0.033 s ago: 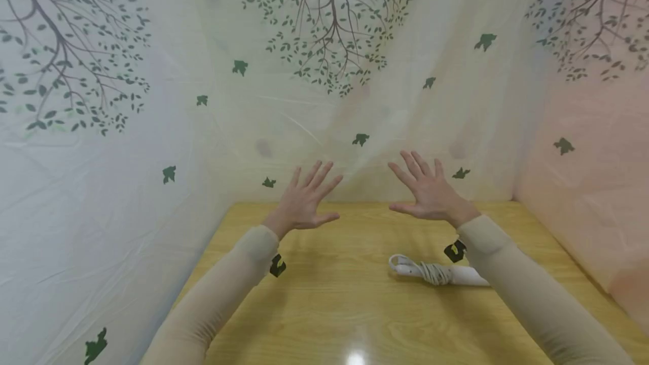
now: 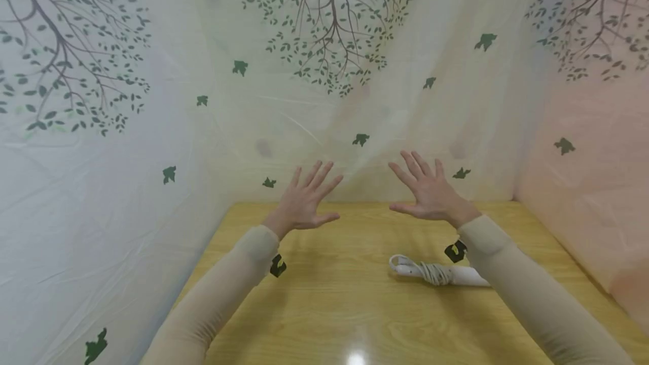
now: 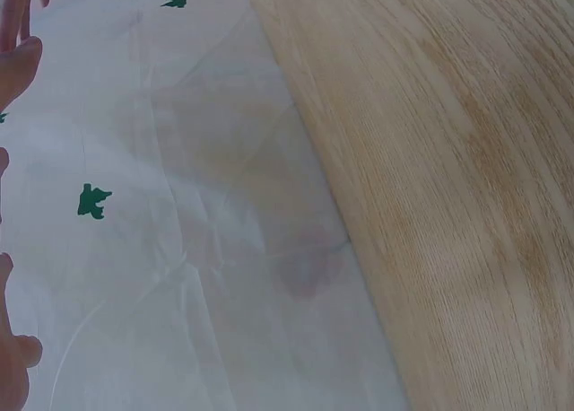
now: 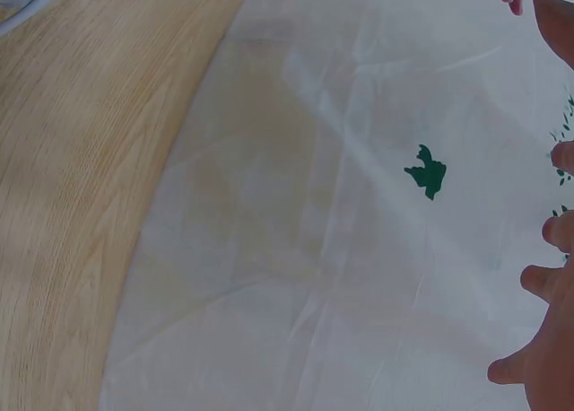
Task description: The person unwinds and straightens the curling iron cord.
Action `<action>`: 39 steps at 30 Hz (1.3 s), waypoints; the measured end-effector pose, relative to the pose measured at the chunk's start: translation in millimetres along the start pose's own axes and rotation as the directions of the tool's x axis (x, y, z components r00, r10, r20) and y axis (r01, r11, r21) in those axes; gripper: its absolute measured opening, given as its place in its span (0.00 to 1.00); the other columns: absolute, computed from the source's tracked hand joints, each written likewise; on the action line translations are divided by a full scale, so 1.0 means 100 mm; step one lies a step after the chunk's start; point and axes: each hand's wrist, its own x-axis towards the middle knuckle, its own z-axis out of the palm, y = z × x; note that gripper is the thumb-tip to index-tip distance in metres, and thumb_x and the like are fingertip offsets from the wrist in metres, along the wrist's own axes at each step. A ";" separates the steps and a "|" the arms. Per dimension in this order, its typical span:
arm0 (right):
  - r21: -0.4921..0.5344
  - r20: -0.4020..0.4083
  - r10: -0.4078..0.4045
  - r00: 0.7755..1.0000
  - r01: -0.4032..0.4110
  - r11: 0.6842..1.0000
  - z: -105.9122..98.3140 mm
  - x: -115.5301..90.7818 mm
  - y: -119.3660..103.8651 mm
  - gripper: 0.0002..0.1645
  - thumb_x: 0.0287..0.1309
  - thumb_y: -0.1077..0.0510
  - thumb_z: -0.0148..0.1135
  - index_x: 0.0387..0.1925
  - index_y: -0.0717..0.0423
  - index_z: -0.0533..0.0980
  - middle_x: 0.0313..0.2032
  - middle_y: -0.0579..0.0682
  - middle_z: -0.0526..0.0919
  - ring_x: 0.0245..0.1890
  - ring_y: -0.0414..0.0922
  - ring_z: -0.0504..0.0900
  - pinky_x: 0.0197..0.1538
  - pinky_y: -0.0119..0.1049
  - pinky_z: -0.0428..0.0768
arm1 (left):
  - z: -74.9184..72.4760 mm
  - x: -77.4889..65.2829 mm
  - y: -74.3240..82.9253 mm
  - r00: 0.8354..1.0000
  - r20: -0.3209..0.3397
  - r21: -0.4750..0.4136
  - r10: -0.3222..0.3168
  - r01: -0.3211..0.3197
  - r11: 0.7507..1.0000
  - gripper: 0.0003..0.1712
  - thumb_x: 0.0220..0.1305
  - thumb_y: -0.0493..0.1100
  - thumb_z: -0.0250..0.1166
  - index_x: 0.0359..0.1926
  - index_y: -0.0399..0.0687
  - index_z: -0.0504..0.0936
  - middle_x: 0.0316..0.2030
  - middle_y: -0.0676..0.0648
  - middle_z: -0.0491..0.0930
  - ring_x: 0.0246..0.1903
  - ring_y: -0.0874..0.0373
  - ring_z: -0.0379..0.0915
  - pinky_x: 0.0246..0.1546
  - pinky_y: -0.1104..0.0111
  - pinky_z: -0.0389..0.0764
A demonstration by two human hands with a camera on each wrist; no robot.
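Left hand [image 2: 305, 199] and right hand [image 2: 431, 191] above wooden table [image 2: 329, 292] with cord-wrapped white bar [image 2: 464, 276], fingers wide apart and empty.

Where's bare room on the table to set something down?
The table is bare between the left sleeve and the white bar, and between the right sleeve and right curtain. Crowded: where the right sleeve overlaps the bar.
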 end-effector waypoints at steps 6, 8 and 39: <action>0.024 0.002 -0.007 1.000 0.006 1.000 -0.02 -0.01 0.00 0.58 0.54 0.27 0.58 0.77 0.40 0.44 0.77 0.56 0.38 0.76 0.59 0.38 0.62 0.78 0.41 | -0.03 0.00 0.00 1.000 0.004 0.013 -0.001 0.001 1.000 0.53 0.59 0.79 0.46 0.77 0.62 0.43 0.78 0.49 0.28 0.76 0.47 0.27 0.68 0.36 0.42; 0.022 0.009 -0.005 1.000 0.004 1.000 -0.01 -0.01 0.00 0.57 0.55 0.27 0.58 0.77 0.40 0.44 0.77 0.56 0.37 0.76 0.59 0.38 0.62 0.78 0.42 | -0.04 0.00 0.01 1.000 0.016 0.012 -0.001 0.001 1.000 0.53 0.59 0.79 0.46 0.77 0.63 0.42 0.77 0.49 0.28 0.76 0.48 0.27 0.68 0.36 0.40; 0.164 0.074 0.024 0.997 -0.036 0.986 0.11 -0.34 0.15 0.47 0.60 0.36 0.61 0.72 0.54 0.59 0.65 0.61 0.71 0.59 0.61 0.75 0.58 0.60 0.72 | 0.18 -0.11 0.12 0.999 -0.040 -0.290 0.027 -0.038 0.956 0.48 0.63 0.67 0.56 0.76 0.54 0.50 0.77 0.47 0.44 0.71 0.45 0.56 0.60 0.46 0.71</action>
